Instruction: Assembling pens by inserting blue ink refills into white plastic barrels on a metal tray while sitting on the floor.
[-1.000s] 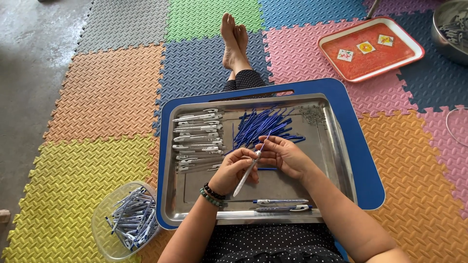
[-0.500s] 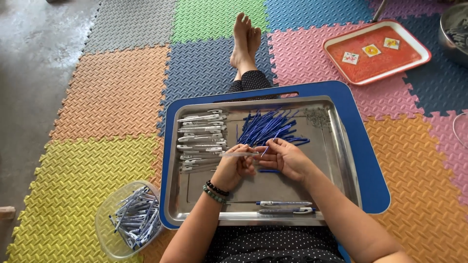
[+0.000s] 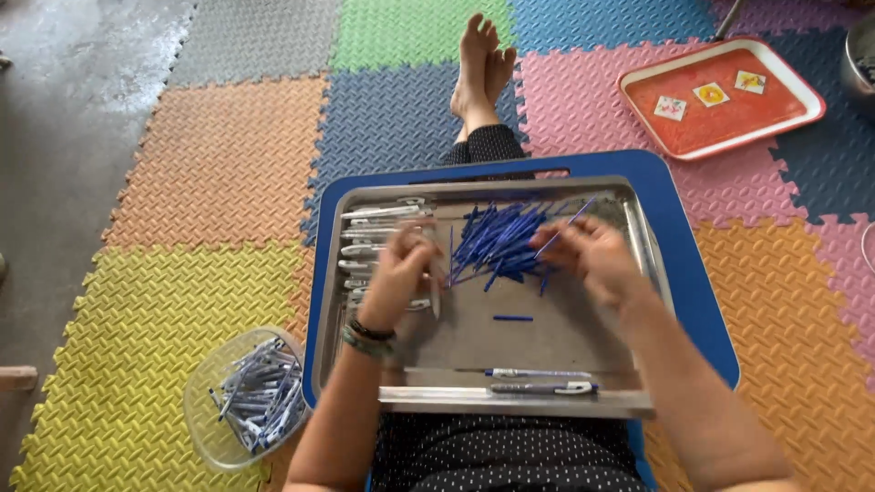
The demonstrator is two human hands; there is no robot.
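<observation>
A steel tray (image 3: 510,401) rests on a blue lap tray (image 3: 702,301) over my legs. A pile of thin blue refills (image 3: 497,241) lies in its middle, and a row of clear pen barrels (image 3: 374,235) lies along its left side. My left hand (image 3: 396,278) is beside that row, blurred, with its fingers closed on a clear pen barrel (image 3: 435,292) that points down. My right hand (image 3: 592,255) is at the pile's right edge and pinches one blue refill (image 3: 565,226) that angles upward. Two assembled pens (image 3: 540,381) lie near the tray's front rim.
One loose refill (image 3: 512,318) lies on the tray floor. A clear plastic bowl (image 3: 208,392) of pens stands on the yellow mat at lower left. An orange tray (image 3: 784,109) with small cards and a metal bowl (image 3: 857,64) sit at the far right. My bare feet (image 3: 483,59) stretch ahead.
My hands, which were together over the tray's middle on one pen, have moved apart: the left toward the barrels, the right toward the refill pile.
</observation>
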